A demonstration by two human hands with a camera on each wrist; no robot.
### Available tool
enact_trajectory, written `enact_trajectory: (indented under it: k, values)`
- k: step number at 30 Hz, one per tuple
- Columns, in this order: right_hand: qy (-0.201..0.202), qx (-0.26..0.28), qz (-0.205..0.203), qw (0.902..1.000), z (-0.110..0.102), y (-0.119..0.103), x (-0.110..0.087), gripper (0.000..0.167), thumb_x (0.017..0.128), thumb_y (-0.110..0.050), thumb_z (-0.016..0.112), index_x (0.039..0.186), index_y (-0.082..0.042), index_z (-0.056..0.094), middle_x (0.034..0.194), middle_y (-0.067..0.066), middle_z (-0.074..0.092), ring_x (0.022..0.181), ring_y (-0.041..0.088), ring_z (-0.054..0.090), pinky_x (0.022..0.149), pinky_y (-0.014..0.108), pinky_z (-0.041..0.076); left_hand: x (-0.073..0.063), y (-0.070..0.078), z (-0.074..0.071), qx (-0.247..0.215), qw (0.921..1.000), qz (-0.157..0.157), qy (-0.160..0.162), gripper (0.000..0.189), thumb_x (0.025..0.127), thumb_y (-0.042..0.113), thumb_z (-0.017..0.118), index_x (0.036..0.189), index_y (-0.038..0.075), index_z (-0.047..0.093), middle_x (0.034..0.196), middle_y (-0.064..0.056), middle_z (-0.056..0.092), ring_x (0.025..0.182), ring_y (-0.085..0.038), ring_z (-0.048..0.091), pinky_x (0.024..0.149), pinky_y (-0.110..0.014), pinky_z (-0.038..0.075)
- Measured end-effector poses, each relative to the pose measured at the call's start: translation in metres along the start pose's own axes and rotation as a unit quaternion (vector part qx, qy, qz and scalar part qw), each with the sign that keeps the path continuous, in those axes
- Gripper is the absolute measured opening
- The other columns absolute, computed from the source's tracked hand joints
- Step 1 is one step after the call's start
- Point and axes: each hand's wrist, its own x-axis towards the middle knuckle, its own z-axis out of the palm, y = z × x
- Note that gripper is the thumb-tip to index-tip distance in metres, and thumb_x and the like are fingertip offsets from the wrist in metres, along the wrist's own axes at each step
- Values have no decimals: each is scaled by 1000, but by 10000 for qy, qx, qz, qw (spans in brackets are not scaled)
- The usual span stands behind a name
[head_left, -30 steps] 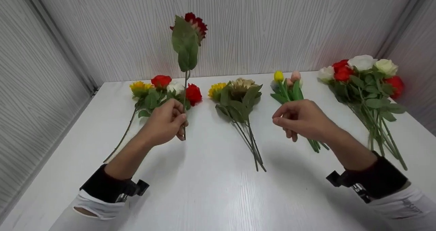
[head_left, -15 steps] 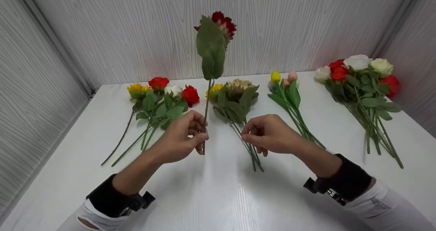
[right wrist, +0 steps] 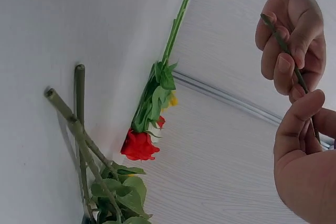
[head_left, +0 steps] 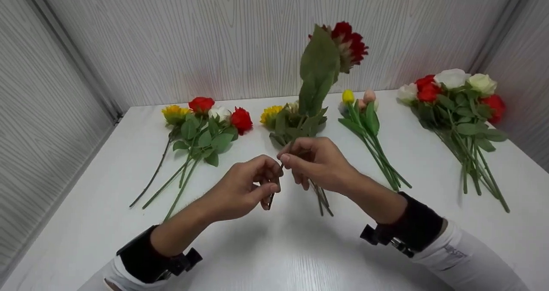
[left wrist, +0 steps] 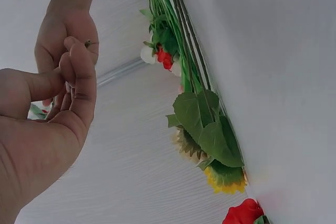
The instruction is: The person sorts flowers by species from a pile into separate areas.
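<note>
A dark red flower (head_left: 349,44) with big green leaves is held up, its head leaning right and turned away in the head view. My left hand (head_left: 251,190) grips the lower end of its stem (right wrist: 283,45), the cut tip poking out past the fingers. Just above, my right hand (head_left: 319,164) pinches the same stem between thumb and fingers. Behind the hands, a bunch with a yellow sunflower (left wrist: 226,177) and a beige flower lies on the white table (head_left: 274,256); the raised leaves partly cover it.
Left on the table lies a group with a sunflower (head_left: 175,114), red roses (head_left: 241,120) and a white rose. Tulips (head_left: 364,110) lie right of the middle. A rose bunch (head_left: 454,93) lies far right. Pale wood-patterned panels (head_left: 171,37) stand around the back and sides.
My left hand has carried the dark red flower rightward and lower, tilting it right. My right hand has come in leftward from near the tulips and now pinches the stem.
</note>
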Motion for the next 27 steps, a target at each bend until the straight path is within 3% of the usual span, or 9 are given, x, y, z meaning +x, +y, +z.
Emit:
enact_trajectory:
  k: [7,17,21,27]
  values:
    - [267,193,-151,9993,-5,3,2,17,99,-9,60,95,8,60,70,9,59,52,12,54,47,26,49,1,-5,0,81,9998,-8,-172,13,97,5,62,110,3,63,87,-11,66,66,-15,61,61,-32,57]
    - [787,138,-464,9957,-13,5,5,16,99,-6,60,91,8,60,66,6,58,49,13,51,46,27,48,-2,-6,-1,315,9974,-124,-636,5,99,9,61,99,7,66,82,-1,67,62,-8,56,57,-24,51]
    - [614,74,-411,9972,-7,3,3,16,97,-8,63,89,6,64,67,8,59,49,12,51,45,26,47,-2,-4,-1,384,9975,-8,-590,6,99,9,61,98,6,66,80,-1,66,63,-9,57,58,-25,52]
    - [-30,-407,-138,9991,3,3,-2,13,96,-11,66,95,1,69,76,12,63,53,13,54,48,25,50,-1,-5,0,680,9966,117,-456,4,97,10,64,97,7,67,79,-6,67,63,-7,58,62,-27,56]
